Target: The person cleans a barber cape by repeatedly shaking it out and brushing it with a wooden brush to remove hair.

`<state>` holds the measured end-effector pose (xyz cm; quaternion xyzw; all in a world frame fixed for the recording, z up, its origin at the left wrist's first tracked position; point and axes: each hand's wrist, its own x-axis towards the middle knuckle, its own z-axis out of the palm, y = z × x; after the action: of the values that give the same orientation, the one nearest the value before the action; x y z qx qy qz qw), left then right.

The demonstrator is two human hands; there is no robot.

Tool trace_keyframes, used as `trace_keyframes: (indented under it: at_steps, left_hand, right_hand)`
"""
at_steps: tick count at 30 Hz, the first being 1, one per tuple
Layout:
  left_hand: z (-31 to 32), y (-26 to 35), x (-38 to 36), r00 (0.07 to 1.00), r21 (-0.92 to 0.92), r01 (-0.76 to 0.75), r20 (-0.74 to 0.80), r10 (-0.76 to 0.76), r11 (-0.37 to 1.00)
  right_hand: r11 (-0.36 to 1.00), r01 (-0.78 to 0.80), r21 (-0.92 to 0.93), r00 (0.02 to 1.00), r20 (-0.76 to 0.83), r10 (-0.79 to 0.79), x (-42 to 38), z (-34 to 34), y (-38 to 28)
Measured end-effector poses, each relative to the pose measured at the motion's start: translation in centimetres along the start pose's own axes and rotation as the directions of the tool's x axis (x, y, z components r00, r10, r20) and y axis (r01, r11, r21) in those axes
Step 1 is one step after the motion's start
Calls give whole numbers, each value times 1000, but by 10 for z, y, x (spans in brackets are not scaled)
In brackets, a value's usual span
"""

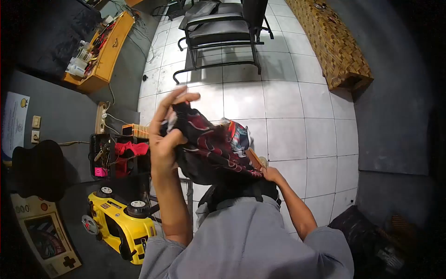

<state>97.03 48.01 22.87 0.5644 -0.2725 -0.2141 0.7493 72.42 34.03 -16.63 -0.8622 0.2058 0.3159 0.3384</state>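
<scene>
At the far left, a yellow plastic toy car [118, 221] lies on its side, with a black open crate [100, 156] holding red material above it. Behind them, small bottles are carried along the edge of an orange-yellow wooden shelf unit [106, 67]. Next, the left hand [165, 144] is raised, partly open, its thumb and fingers spread about the upper left edge of a black, red-patterned soft cloth [209, 149]; its fingers are blurred, so how firmly the edge is gripped cannot be told. The cloth is held bunched in front of the body, above the floor. At its lower right edge, the right hand [272, 174] is closed on it, beside a flat orange-brown piece [254, 159]. The cloth appears to be being handled between both hands; being limp, it seems to call for support at both edges. Beyond, a black metal-framed chair [218, 37] stands on the white tiled floor [283, 102], and a woven-patterned long box [332, 44] is set along the floor's right edge.
</scene>
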Motion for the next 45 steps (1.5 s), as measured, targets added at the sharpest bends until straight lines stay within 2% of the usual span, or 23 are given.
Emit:
trace_keyframes:
  at_steps: [2,4,6,8,9,11,12,14,15,16,18,19,22,26,28,30,31,32,36,38,40,42,45]
  left_hand:
    - [1,-7,-6,995,57,11,96,-16,998]
    - [1,-13,-9,971,-4,17,240,-15,1000]
    - [0,-13,-12,906,-154,125,420,-49,980]
    - [1,-13,-16,819,-217,223,570,-62,950]
    - [2,-13,-16,778,-228,249,626,-54,941]
    - [3,-12,-15,718,-229,256,695,-27,939]
    - [2,-11,-14,704,-221,238,711,-11,946]
    - [-3,-9,-8,684,-193,213,729,-5,958]
    - [-6,-8,-6,665,-163,192,747,-6,968]
    - [-8,-5,-6,666,-164,188,746,-3,968]
    - [-10,3,-5,767,-59,114,640,-50,992]
    - [-12,5,-7,820,-14,86,568,-63,996]
    - [-25,4,-10,898,17,77,432,-77,997]
    - [-25,-4,-11,809,-144,85,587,16,986]
    - [-17,-1,-10,794,-138,80,607,21,987]
    - [-12,5,-10,820,-31,84,569,-51,996]
    - [-13,5,-10,821,-34,84,569,-50,996]
    - [-17,7,-11,862,40,57,501,-69,998]
    - [-35,14,-12,963,358,88,209,-171,930]
    - [-46,12,-8,977,557,66,132,-167,828]
    - [-49,10,-6,990,599,39,87,-114,799]
    - [-54,7,-5,997,640,21,40,-60,768]
    - [-62,-2,0,986,752,94,19,-164,652]
  right_hand:
    - [911,10,413,888,-423,183,-17,-16,-20]
    - [864,-26,502,877,-404,261,-36,-62,-57]
    - [781,154,605,859,-473,197,-53,-98,-91]
    - [615,569,546,680,-733,21,-40,-109,-109]
    - [616,569,545,677,-735,24,-44,-125,-122]
    - [300,604,738,796,-572,-198,-60,-160,-149]
    - [301,607,736,794,-574,-199,-53,-162,-152]
    - [444,782,437,621,-604,-499,-37,-163,-153]
    - [391,672,629,721,-435,-539,-42,-165,-158]
    - [392,674,626,719,-434,-542,-43,-164,-158]
    - [399,425,812,792,-121,-598,-40,-158,-151]
    - [553,486,677,818,-128,-561,-33,-153,-147]
    - [415,481,772,826,-240,-510,-40,-155,-139]
    - [451,632,631,745,-332,-579,-37,-163,-147]
    - [471,572,672,775,-256,-577,-32,-158,-153]
    - [308,477,823,782,-237,-576,-21,-139,-159]
    - [600,383,702,903,-147,-404,-41,-150,-168]
    - [600,382,703,903,-147,-403,-35,-140,-162]
    - [509,602,615,790,-553,-265,-21,-131,-128]
    - [492,602,629,772,-617,-156,-39,-159,-120]
    - [546,497,675,826,-560,-60,-81,-201,-129]
    - [644,413,644,786,-609,107,-100,-221,-130]
    - [642,607,468,496,-854,155,-92,-225,-122]
